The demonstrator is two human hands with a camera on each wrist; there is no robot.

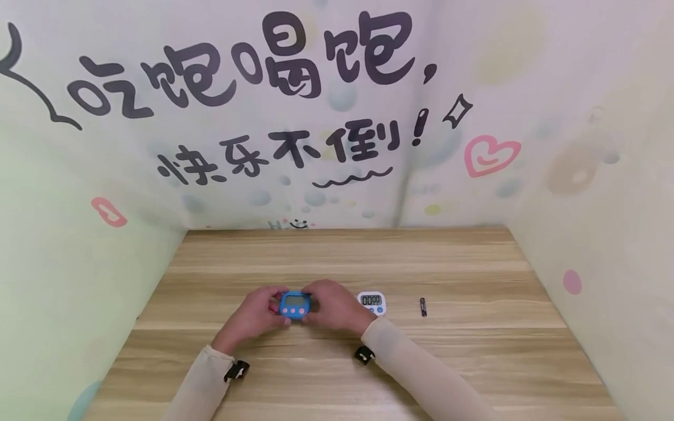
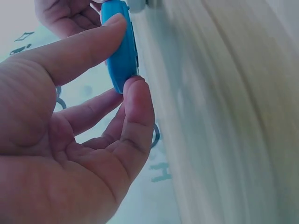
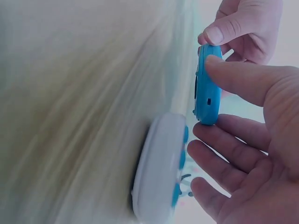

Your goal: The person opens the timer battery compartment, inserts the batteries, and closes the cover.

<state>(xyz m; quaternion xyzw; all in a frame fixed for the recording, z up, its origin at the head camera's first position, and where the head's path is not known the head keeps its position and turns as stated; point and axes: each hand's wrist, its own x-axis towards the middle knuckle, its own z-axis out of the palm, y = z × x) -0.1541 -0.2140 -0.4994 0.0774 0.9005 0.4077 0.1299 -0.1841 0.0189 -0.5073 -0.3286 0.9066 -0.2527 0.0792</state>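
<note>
A small blue digital timer (image 1: pixel 295 306) is held upright between both hands, its grey screen and pink buttons facing the head camera. My left hand (image 1: pixel 255 314) pinches its left end, thumb on one edge and fingertips (image 2: pixel 136 95) at the opposite edge. At the other end, my right hand (image 1: pixel 335 306) grips it between thumb and fingers; the lower fingers (image 3: pixel 217 163) spread away from it in the right wrist view. A small slot shows in the blue case there. Just right of my right wrist, a white timer (image 1: pixel 371 300) with blue buttons lies on the table, partly covered by that hand.
A small dark battery (image 1: pixel 423 307) lies to the right of the white timer on the wood-grain table (image 1: pixel 474 374). Printed walls close in the back, left and right sides. Each sleeve has a black clip (image 1: pixel 364 354) near the wrist.
</note>
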